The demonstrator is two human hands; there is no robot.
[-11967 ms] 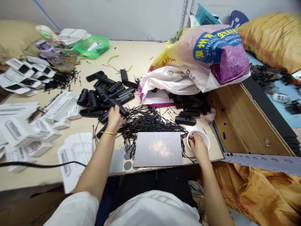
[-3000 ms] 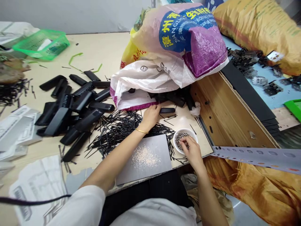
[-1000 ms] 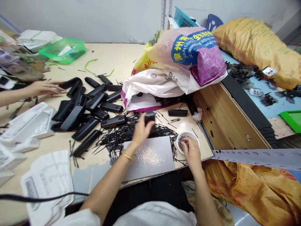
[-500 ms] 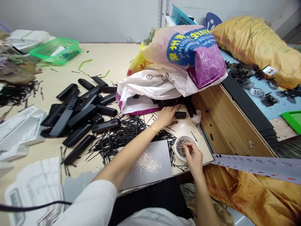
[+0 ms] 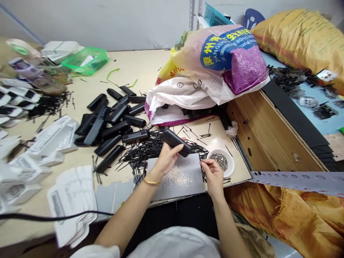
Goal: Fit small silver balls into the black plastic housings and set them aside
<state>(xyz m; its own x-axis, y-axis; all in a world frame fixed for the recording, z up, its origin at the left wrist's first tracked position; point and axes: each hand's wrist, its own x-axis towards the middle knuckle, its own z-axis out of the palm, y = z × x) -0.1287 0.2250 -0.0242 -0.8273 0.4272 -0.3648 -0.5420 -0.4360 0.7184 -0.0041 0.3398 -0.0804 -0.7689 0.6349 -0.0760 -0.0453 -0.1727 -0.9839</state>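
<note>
Cluttered table, left hand gripping black case, right hand pinched beside bowl

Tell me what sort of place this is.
Probably a small hand-assembly or packing workshop: the worktable is heaped with black casings, loose black pins, flat printed cartons and a bowl of metal parts. The left hand holds one casing.

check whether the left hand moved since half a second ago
Yes. The left hand came back from the mouth of the sack toward the person and now holds a black case over the grey board.
</note>
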